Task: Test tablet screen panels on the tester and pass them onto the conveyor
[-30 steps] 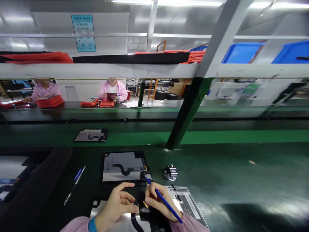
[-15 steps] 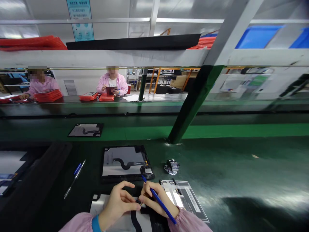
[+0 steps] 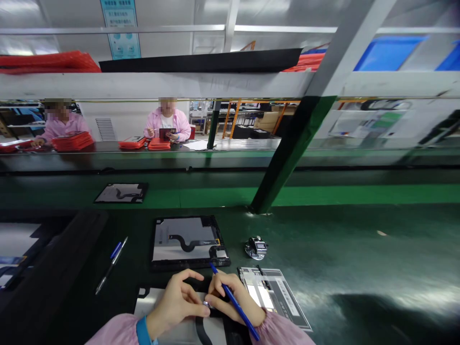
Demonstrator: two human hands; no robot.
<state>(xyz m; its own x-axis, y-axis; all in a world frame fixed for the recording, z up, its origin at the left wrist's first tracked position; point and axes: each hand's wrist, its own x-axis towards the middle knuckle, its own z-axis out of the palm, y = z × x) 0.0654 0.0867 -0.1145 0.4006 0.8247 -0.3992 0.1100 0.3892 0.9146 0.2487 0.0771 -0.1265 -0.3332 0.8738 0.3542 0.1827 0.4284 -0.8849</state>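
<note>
The surface (image 3: pixel 341 239) is dark green and glossy, with a brighter green belt strip (image 3: pixel 359 194) along its far edge. Lying flat on the surface: an opened tablet panel (image 3: pixel 189 242) at centre, a blue pen (image 3: pixel 111 263) to its left, a small metal counter (image 3: pixel 256 247) to its right, and a printed sheet (image 3: pixel 276 297) nearer. A second panel (image 3: pixel 121 192) lies on the belt strip.

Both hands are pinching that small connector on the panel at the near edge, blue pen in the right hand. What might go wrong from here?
1. The left hand and right hand crowd the small connector; it may slip or bend.
2. The thin blue pen in the right hand could scrape the grey panel underneath.
</note>
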